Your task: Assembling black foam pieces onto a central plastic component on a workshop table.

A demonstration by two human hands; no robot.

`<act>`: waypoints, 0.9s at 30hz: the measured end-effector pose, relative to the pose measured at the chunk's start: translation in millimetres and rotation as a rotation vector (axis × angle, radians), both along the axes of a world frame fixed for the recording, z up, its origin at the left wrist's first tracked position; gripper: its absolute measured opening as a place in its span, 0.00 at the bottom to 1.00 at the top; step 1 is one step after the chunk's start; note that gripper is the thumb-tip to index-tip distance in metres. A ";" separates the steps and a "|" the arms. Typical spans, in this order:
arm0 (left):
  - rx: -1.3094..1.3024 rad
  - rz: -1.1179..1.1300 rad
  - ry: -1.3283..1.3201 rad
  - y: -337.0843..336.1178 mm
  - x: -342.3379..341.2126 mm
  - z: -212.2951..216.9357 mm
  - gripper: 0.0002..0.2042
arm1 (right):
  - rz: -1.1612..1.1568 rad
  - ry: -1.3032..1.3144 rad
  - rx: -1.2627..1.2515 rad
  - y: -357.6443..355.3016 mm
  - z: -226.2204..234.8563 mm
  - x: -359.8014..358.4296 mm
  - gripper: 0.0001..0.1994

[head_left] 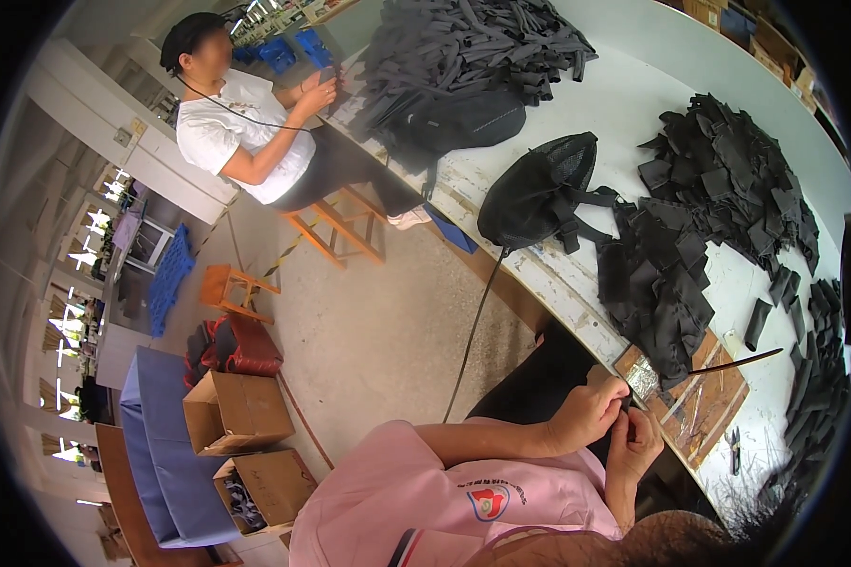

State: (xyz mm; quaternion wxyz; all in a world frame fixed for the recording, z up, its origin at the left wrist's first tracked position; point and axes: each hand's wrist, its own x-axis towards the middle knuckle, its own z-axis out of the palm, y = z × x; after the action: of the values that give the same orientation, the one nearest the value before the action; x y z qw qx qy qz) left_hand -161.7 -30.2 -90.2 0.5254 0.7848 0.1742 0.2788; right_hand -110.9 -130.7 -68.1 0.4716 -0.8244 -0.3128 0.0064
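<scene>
My left hand (pixel 586 417) and my right hand (pixel 633 446) meet just off the table's near edge, in front of my pink shirt. Both have their fingers closed and pinch a small black piece (pixel 626 403) between them; fingers cover most of it, so its exact kind is hidden. Close by on the table lies a taped wooden board (pixel 719 397), with a long thin dark tool (pixel 742 362) reaching over it. A pair of small snips (pixel 735 451) lies beside the board. Black fabric pieces (pixel 667 302) are heaped up to the board's far edge.
More black pieces are piled (pixel 728 180) along the table (pixel 624 80). A black mesh bag (pixel 539 194) trails a cable (pixel 473 350) over the edge. Another person (pixel 246 132) sits at the far left on a wooden stool (pixel 340 227), holding something dark. Cardboard boxes (pixel 241 411) stand left.
</scene>
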 end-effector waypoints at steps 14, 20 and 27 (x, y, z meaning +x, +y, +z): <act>-0.991 -0.355 0.120 19.1 3.6 24.5 0.11 | -0.113 0.921 0.341 -2.0 0.5 10.4 0.03; -0.724 -0.155 0.075 22.1 23.1 14.7 0.07 | 0.106 1.611 0.959 3.4 -3.6 22.3 0.03; -0.528 -0.075 0.073 3.1 35.3 23.8 0.06 | 0.025 1.428 0.876 -3.6 -3.2 27.4 0.05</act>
State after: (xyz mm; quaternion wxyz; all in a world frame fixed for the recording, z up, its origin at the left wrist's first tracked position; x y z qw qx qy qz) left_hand -126.4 -27.1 -66.4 0.7151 0.6362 0.2305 0.1756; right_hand -83.4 -134.3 -71.3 0.8339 -0.3611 0.0778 0.4101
